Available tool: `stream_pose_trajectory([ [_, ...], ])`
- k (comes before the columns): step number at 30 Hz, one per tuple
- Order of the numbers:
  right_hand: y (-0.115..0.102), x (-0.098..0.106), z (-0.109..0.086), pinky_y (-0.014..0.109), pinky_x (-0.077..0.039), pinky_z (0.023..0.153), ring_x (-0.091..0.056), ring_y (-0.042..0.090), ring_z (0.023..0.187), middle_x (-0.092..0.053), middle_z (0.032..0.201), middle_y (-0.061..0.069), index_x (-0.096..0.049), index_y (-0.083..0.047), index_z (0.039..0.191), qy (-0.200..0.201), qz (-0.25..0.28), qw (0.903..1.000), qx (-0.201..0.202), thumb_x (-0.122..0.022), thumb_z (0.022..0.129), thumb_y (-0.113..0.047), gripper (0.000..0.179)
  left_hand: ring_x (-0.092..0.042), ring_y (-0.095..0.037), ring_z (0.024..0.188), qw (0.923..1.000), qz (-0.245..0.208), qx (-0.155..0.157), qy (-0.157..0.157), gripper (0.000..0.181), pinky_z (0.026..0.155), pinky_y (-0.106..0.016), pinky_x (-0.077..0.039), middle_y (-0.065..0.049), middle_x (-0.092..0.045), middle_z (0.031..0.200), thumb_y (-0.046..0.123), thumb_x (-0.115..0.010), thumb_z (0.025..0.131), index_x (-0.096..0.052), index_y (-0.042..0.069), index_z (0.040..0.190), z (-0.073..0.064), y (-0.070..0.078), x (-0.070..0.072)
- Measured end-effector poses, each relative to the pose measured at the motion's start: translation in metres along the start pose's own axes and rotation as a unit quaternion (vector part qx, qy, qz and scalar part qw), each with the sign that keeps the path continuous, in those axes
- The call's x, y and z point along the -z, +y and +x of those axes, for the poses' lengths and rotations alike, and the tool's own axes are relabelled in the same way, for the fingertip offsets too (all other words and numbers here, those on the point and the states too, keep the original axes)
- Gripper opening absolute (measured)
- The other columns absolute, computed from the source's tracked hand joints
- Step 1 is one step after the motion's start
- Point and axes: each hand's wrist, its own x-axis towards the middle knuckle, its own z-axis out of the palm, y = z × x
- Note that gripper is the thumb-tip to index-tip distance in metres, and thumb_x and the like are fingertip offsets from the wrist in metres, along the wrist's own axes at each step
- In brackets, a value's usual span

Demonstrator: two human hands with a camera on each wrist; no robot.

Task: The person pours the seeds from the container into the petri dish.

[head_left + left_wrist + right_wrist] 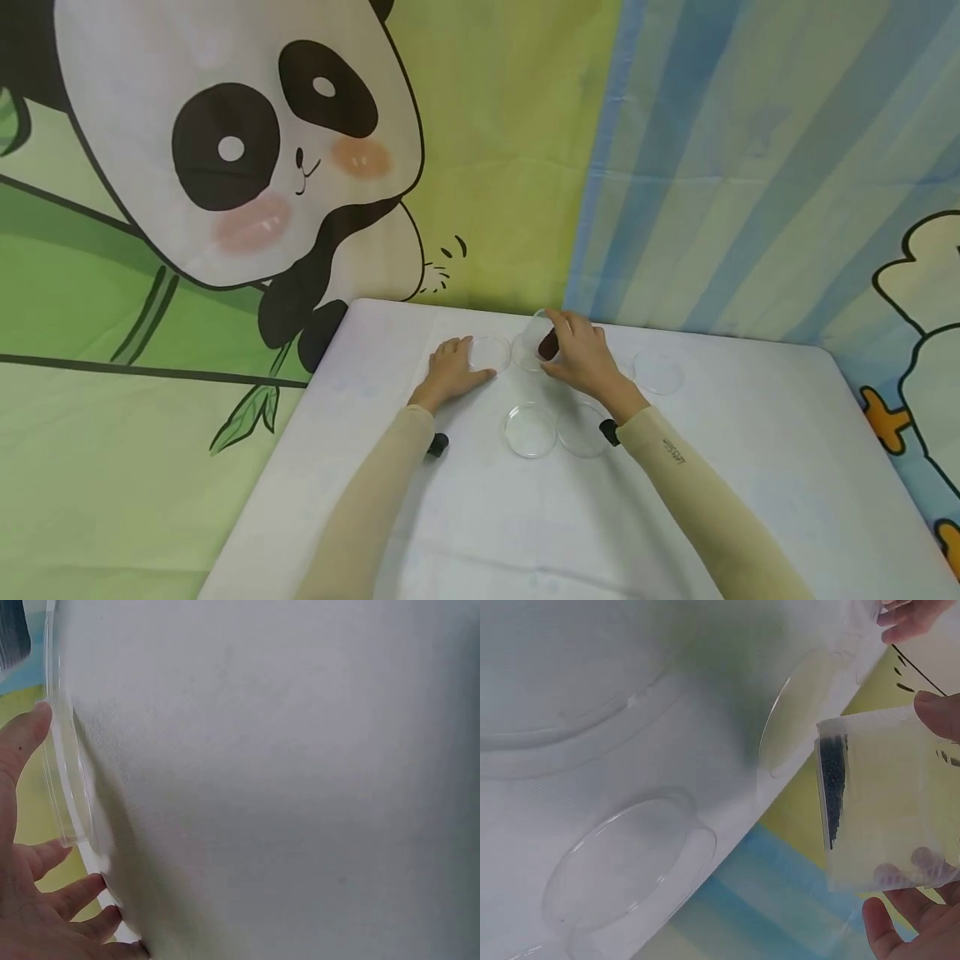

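Observation:
My right hand grips a clear plastic container between thumb and fingers. Small dark beads are gathered along one end of it. In the head view the container's dark contents show beside the fingertips, over a clear round dish at the back of the table. To the left, my left hand holds another clear shallow dish at its side. In the left wrist view the thumb and index fingertip touch that dish's rim, and the other fingers are spread.
Two more clear dishes, one left and one right, lie side by side nearer the front. Another clear round piece lies right of my right hand. The white table meets a panda-printed backdrop behind it.

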Motion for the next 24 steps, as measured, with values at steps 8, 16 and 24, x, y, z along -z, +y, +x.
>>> stream_pose_trajectory([
  [8, -0.009, -0.009, 0.019, 0.062, -0.038, 0.093, -0.045, 0.045, 0.126, -0.044, 0.144, 0.020, -0.031, -0.010, 0.154, -0.037, -0.046, 0.9982, 0.011, -0.086, 0.078, -0.033, 0.096, -0.025, -0.039, 0.145, 1.0000, 0.003, -0.003, 0.001, 0.094, 0.117, -0.058, -0.017, -0.021, -0.033, 0.155, 0.059, -0.069, 0.088, -0.031, 0.006, 0.155, 0.001, 0.001, 0.001],
  [16, -0.015, -0.016, 0.030, 0.060, -0.039, 0.091, -0.045, 0.042, 0.125, -0.045, 0.144, 0.017, -0.032, -0.011, 0.153, -0.039, -0.093, 0.9943, 0.036, -0.082, 0.081, -0.024, 0.089, -0.025, -0.039, 0.145, 1.0000, 0.001, -0.004, 0.001, 0.094, 0.117, -0.057, -0.018, -0.021, -0.033, 0.155, 0.060, -0.069, 0.087, -0.031, 0.007, 0.155, 0.000, 0.001, 0.002],
  [24, -0.025, -0.020, 0.038, 0.059, -0.037, 0.094, -0.043, 0.042, 0.127, -0.043, 0.148, 0.017, -0.028, -0.013, 0.154, -0.060, -0.130, 0.9882, 0.055, -0.086, 0.079, -0.025, 0.096, -0.023, -0.038, 0.145, 1.0000, 0.001, -0.001, -0.005, 0.095, 0.116, -0.058, -0.017, -0.021, -0.032, 0.155, 0.061, -0.068, 0.087, -0.030, 0.007, 0.156, 0.001, -0.001, 0.001],
])
